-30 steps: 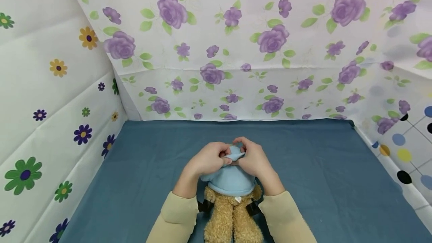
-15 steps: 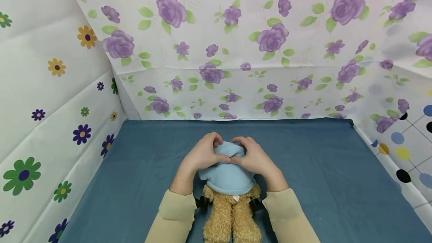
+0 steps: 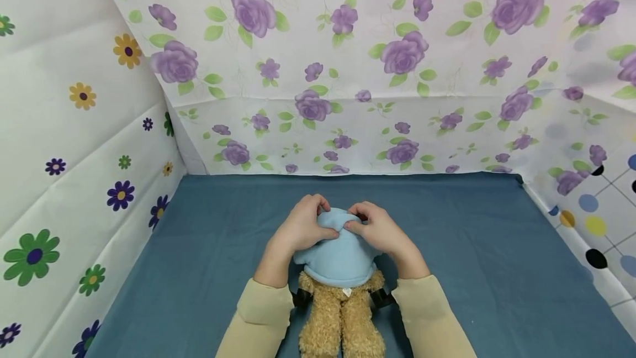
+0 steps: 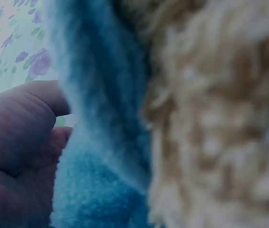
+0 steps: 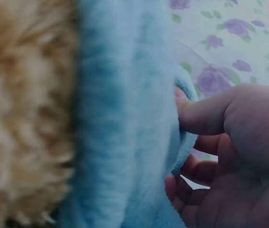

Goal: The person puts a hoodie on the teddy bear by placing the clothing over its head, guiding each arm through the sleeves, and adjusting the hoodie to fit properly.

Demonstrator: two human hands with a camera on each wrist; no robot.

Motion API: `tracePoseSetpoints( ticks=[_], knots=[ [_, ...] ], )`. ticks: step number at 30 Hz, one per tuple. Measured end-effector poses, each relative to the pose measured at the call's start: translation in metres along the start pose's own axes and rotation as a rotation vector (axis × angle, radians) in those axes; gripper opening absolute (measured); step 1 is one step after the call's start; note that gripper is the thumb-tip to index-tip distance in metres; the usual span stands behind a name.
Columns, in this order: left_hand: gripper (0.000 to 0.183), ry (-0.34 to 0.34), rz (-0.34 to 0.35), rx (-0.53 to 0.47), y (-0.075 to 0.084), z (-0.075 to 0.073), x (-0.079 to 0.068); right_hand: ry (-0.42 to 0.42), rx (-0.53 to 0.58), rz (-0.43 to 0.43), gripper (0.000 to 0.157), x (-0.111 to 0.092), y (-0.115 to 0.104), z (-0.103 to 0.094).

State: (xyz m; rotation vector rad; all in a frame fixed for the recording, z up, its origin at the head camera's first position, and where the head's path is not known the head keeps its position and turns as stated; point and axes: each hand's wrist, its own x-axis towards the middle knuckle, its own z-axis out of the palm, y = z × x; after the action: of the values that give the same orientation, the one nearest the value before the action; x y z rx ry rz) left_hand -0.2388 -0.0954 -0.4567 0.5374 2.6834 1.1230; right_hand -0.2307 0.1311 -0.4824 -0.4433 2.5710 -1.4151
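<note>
A tan, curly-furred teddy bear [image 3: 342, 319] lies on its back in the head view, legs pointing toward the person. Light blue fleece clothing [image 3: 340, 261] covers its upper body, and its head is hidden under the cloth and hands. My left hand [image 3: 304, 226] pinches the cloth at the upper left, thumb in front and fingers behind. On the opposite side my right hand [image 3: 381, 231] grips the cloth's upper right the same way. Each wrist view shows fur close up, with the blue cloth [image 5: 125, 118] between the fur and the thumb.
A dark blue cloth [image 3: 223, 225] covers the table. Behind it hangs a white sheet with purple roses [image 3: 402, 54]; a flower-print sheet [image 3: 59, 203] stands at the left and a dotted one at the right. A small white tag [image 3: 346, 292] shows below the clothing's hem.
The folded edge of blue cloth between the hands has been spread smoother over the top. The thumbs met in the middle half a second ago and now stand apart, the right hand slightly further right.
</note>
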Motion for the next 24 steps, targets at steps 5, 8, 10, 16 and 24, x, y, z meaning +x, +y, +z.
tracePoseSetpoints(
  ticks=[5,8,10,16,24],
  knots=[
    [0.048,0.006,-0.034,0.003,0.001,0.003,0.0,-0.085,0.133,0.001,0.01,-0.003,-0.003,-0.002],
    [0.051,0.004,-0.043,-0.017,0.001,0.003,0.001,-0.135,0.164,-0.044,0.011,-0.005,-0.005,-0.004],
    [0.052,-0.001,-0.039,-0.024,0.0,0.003,0.002,-0.149,0.171,-0.058,0.012,-0.006,-0.007,-0.005],
    [0.042,-0.009,0.025,0.0,-0.003,0.003,0.002,-0.073,0.061,-0.066,0.023,-0.002,-0.001,-0.002],
    [0.034,-0.005,0.057,0.109,-0.003,0.001,0.001,0.04,-0.152,-0.023,0.046,0.0,-0.003,0.009]
  ],
)
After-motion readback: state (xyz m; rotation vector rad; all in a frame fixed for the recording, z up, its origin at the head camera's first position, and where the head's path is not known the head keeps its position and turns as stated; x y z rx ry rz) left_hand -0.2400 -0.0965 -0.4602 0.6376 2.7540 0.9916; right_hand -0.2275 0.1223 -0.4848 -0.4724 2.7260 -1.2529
